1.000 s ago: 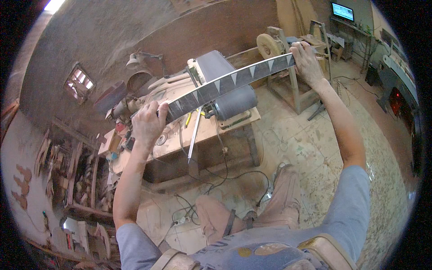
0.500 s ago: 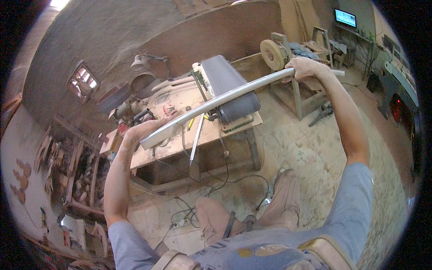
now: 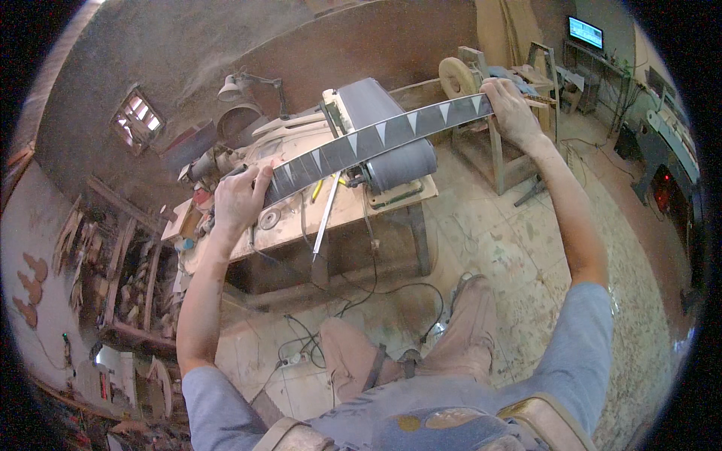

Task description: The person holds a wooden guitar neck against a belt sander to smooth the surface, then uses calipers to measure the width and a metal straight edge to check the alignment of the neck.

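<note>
A: As both arms stretch forward, what is on the list?

B: One long dark strip (image 3: 376, 135), inlaid with pale triangles, perhaps nine; the blur hinders counting. Two hands: left hand (image 3: 239, 197) clasps its lower end, right hand (image 3: 511, 109) grips the upper end.

A: Position?

B: Spanning between the hands, tilted, above one belt sander (image 3: 387, 143). One lamp (image 3: 233, 86) beyond the left hand.

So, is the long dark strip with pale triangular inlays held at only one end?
No, the left hand grips one end of the long dark strip with pale triangular inlays and the right hand grips the other.
</note>
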Demonstrator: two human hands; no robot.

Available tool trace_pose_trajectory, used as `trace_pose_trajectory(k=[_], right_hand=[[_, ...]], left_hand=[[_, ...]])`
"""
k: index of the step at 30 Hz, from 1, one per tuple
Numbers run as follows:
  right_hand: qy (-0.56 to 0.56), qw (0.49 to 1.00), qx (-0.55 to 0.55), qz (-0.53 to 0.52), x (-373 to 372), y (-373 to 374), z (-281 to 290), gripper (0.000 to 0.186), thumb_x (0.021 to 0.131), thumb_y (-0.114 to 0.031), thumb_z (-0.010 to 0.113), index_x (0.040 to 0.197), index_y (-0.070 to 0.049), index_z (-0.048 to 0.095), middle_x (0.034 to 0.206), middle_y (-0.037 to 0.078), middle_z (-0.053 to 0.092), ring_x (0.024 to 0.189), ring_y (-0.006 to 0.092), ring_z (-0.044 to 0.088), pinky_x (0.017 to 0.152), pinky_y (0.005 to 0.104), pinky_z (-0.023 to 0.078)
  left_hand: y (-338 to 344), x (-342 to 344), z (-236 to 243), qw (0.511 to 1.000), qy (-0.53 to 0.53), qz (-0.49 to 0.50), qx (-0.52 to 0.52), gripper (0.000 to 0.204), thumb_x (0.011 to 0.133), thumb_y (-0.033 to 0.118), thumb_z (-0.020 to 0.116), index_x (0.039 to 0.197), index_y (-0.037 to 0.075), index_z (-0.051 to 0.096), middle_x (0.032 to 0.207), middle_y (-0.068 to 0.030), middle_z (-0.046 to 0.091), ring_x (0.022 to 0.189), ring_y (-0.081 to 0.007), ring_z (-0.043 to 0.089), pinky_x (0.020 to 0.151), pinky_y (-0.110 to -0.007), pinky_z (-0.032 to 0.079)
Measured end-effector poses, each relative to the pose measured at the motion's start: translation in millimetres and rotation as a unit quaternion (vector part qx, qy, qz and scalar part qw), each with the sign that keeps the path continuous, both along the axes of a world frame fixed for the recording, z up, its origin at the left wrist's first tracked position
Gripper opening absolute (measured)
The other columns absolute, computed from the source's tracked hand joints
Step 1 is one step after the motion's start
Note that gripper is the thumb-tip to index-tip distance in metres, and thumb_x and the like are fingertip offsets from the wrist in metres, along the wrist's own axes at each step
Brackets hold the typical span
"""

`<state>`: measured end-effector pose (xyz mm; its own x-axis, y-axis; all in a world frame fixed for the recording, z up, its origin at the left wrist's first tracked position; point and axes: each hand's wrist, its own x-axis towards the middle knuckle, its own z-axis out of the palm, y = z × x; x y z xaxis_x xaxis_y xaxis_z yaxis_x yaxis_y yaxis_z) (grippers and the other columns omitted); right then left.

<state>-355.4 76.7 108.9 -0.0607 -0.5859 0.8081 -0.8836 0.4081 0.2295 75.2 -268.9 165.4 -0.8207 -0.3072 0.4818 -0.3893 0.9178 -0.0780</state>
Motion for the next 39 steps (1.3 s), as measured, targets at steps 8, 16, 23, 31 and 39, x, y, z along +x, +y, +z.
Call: trace_pose_trajectory(k=[8,16,23,31,39], right_hand=[[-0.273,0.913,0.299,-0.042,0,5,52,0.044,0.067,-0.011,0.07,0.11,-0.007,0.071,0.097,0.017,0.074,0.095,0.0348,0.07,0.089,0.0445,0.054],[-0.172,0.965,0.196,0.013,-4,-7,21,0.053,0.076,-0.003,0.071,0.125,-0.001,0.051,0.126,0.017,0.058,0.12,0.0362,0.055,0.101,0.0421,0.047],[0.056,0.998,-0.039,-0.008,16,-17,-3,0.055,0.075,-0.006,0.075,0.121,-0.008,0.046,0.126,0.012,0.052,0.119,0.0339,0.051,0.1,0.0434,0.048],[-0.321,0.899,0.298,-0.013,22,-10,50,0.045,0.073,-0.004,0.063,0.117,-0.01,0.069,0.098,0.015,0.073,0.092,0.0337,0.07,0.086,0.0436,0.055],[-0.292,0.895,0.332,0.059,23,-17,52,0.051,0.075,0.002,0.057,0.125,-0.005,0.057,0.114,0.018,0.066,0.11,0.0338,0.064,0.094,0.0444,0.051]], left_hand=[[-22,-6,12,0.793,-0.206,0.126,0.56,0.05,0.103,0.056,0.046,0.121,0.014,0.068,0.093,-0.0054,0.07,0.075,-0.0157,0.066,0.065,-0.03,0.055],[-61,17,-13,0.989,-0.088,-0.106,0.062,0.05,0.102,0.053,0.049,0.106,0.006,0.067,0.075,-0.0106,0.066,0.066,-0.0313,0.066,0.068,-0.044,0.052],[-10,16,-4,0.995,0.077,0.012,-0.066,0.052,0.103,0.048,0.046,0.095,0.001,0.069,0.082,-0.0225,0.068,0.077,-0.0422,0.066,0.068,-0.048,0.05],[-20,26,18,0.804,-0.129,0.158,0.559,0.052,0.103,0.053,0.049,0.095,0.006,0.071,0.072,-0.0035,0.066,0.051,-0.0165,0.058,0.046,-0.027,0.046],[-40,26,15,0.941,-0.103,0.041,0.32,0.031,0.105,0.032,0.048,0.113,0.007,0.065,0.073,-0.0085,0.067,0.055,-0.0288,0.062,0.051,-0.039,0.049]])
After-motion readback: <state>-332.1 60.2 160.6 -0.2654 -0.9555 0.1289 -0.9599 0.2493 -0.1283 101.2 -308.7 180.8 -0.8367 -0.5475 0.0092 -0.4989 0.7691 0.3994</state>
